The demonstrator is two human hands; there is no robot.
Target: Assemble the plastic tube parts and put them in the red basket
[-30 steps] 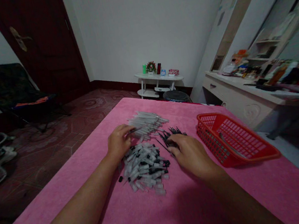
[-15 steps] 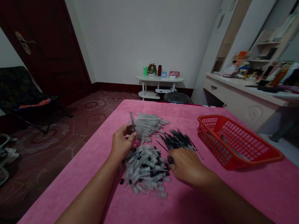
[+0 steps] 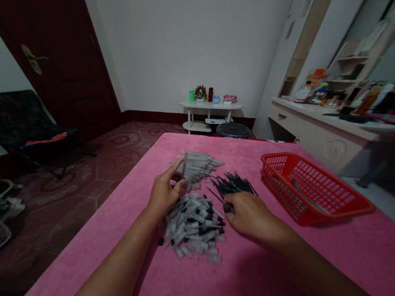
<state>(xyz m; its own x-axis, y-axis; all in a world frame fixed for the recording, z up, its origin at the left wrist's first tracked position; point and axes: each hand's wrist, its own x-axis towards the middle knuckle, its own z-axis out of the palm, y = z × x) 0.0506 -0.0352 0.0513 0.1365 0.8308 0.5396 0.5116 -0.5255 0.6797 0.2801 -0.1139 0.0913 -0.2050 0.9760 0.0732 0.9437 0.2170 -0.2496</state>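
My left hand [image 3: 166, 188] pinches a clear pen barrel [image 3: 185, 163] between thumb and fingers. The barrel leans to the right, in front of a pile of similar clear barrels [image 3: 203, 164]. Nearer to me lies a heap of translucent pen caps and black-tipped pieces [image 3: 194, 227]. My right hand [image 3: 246, 212] is closed, its fingers curled under at the near end of a bundle of thin black pen refills [image 3: 234, 183]. What its fingertips hold is hidden by the hand.
A red plastic basket [image 3: 284, 156] stands to the right on the pink cloth [image 3: 174, 290]. Farther off are a small white shelf table [image 3: 209, 104], a round dark stool [image 3: 234, 130], a dresser crowded with bottles [image 3: 314, 135] and a folding chair [image 3: 26, 119].
The left hand has moved slightly right, and its upright pen barrel now tilts rightward. The right hand has shifted only a little and stays closed beside the refills.
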